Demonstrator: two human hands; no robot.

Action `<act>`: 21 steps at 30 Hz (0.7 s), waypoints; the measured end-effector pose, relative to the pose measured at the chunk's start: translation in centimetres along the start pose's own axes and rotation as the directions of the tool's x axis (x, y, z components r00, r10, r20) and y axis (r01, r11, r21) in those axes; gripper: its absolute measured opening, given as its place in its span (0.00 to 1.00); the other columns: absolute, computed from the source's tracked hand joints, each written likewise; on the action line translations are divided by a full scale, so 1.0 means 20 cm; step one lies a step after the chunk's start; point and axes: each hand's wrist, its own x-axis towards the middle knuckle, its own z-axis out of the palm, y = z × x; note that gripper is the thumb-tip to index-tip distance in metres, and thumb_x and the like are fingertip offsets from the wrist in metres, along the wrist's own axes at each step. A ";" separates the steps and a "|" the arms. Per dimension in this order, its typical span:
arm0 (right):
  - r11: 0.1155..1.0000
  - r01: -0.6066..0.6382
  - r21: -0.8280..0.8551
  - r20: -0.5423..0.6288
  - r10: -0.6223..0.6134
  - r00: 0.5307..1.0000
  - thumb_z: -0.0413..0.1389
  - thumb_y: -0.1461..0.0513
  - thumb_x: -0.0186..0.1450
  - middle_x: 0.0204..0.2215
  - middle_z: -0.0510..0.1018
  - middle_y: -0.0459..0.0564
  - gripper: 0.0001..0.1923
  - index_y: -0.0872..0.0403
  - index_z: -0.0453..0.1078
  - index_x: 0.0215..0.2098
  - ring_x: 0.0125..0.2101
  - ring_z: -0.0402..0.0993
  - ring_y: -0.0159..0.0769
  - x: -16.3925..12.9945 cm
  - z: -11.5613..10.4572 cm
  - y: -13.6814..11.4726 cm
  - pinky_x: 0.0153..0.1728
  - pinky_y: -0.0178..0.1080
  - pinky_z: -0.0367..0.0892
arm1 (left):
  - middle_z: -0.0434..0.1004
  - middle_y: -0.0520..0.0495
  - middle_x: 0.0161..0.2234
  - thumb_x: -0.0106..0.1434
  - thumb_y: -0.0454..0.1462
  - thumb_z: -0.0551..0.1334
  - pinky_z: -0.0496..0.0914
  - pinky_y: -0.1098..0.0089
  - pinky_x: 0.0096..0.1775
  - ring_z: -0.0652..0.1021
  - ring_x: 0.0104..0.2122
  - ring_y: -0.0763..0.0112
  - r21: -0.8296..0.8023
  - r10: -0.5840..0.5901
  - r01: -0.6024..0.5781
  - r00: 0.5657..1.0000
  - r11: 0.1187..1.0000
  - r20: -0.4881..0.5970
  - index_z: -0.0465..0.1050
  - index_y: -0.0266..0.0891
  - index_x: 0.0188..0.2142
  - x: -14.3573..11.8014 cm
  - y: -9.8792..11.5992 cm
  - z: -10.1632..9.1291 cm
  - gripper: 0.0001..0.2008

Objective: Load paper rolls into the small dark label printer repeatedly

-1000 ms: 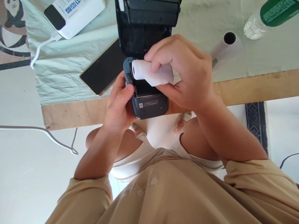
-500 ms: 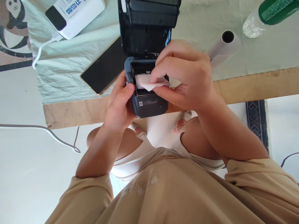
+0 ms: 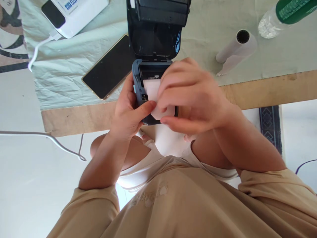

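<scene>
My left hand (image 3: 126, 110) grips a small dark blue-grey label printer (image 3: 136, 71) by its left side, over the table's front edge. Its thumb presses on a white paper strip (image 3: 155, 114) that lies out of the printer's bay across the front. The printer's black lid (image 3: 155, 39) stands swung back, away from me. Over the right side of the bay is my right hand (image 3: 189, 96), slightly blurred, its fingers bent at the paper and the thumb apart from them near the strip's lower end. The right hand hides part of the bay.
A smartphone (image 3: 107, 67) lies left of the printer on the green cloth (image 3: 200, 19). Farther left is a white device (image 3: 81, 16) with a cable (image 3: 37, 53). To the right are a paper roll (image 3: 235, 48) and a green-labelled bottle (image 3: 271, 23). A wooden edge (image 3: 74, 119) borders the table.
The paper strip has been drawn toward me over the printer's front. My left thumb has moved onto it. My right hand's pinch has loosened, its thumb lower than before.
</scene>
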 end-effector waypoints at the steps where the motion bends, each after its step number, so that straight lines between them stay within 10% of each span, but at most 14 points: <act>1: 1.000 -0.011 0.025 -0.073 0.013 0.997 0.52 0.55 0.67 0.30 0.77 0.43 0.12 0.50 0.68 0.28 0.36 0.73 0.34 0.00 -0.01 0.01 0.40 0.43 0.69 | 0.78 0.50 0.41 0.56 0.34 0.72 0.76 0.66 0.43 0.79 0.40 0.64 -0.003 0.013 -0.013 1.000 1.000 0.011 0.76 0.47 0.49 0.00 0.00 -0.01 0.21; 5: 0.941 -0.331 0.074 -0.373 0.334 0.866 0.53 0.61 0.66 0.49 0.75 0.48 0.11 0.53 0.71 0.46 0.45 0.75 0.34 0.02 -0.05 0.01 0.37 0.36 0.70 | 0.77 0.47 0.51 0.52 0.35 0.75 0.76 0.66 0.43 0.79 0.44 0.62 0.026 0.097 -0.099 0.992 0.995 0.081 0.69 0.49 0.60 0.01 -0.05 -0.05 0.37; 8: 0.827 -0.514 0.228 -0.296 0.562 0.773 0.51 0.58 0.69 0.60 0.67 0.49 0.19 0.53 0.65 0.57 0.51 0.74 0.34 0.04 -0.06 -0.01 0.30 0.32 0.68 | 0.74 0.48 0.57 0.50 0.36 0.77 0.75 0.63 0.47 0.77 0.52 0.57 0.065 0.128 -0.135 0.986 0.989 0.102 0.65 0.51 0.64 0.02 -0.08 -0.09 0.43; 16: 0.921 -0.300 0.247 -0.042 0.320 0.947 0.58 0.58 0.60 0.44 0.69 0.49 0.07 0.52 0.67 0.34 0.37 0.67 0.30 0.00 -0.07 0.10 0.29 0.34 0.66 | 0.73 0.47 0.54 0.48 0.34 0.76 0.75 0.65 0.39 0.79 0.43 0.60 0.065 0.058 -0.067 0.991 0.996 0.124 0.60 0.55 0.65 0.01 -0.07 -0.09 0.47; 21: 0.921 -0.363 0.138 0.157 0.342 0.927 0.59 0.58 0.60 0.55 0.65 0.53 0.08 0.52 0.66 0.34 0.44 0.68 0.34 -0.02 -0.07 0.11 0.39 0.38 0.71 | 0.73 0.48 0.52 0.45 0.35 0.78 0.72 0.70 0.34 0.78 0.41 0.64 0.076 0.033 -0.039 0.996 0.996 0.083 0.64 0.54 0.63 0.02 -0.06 -0.10 0.46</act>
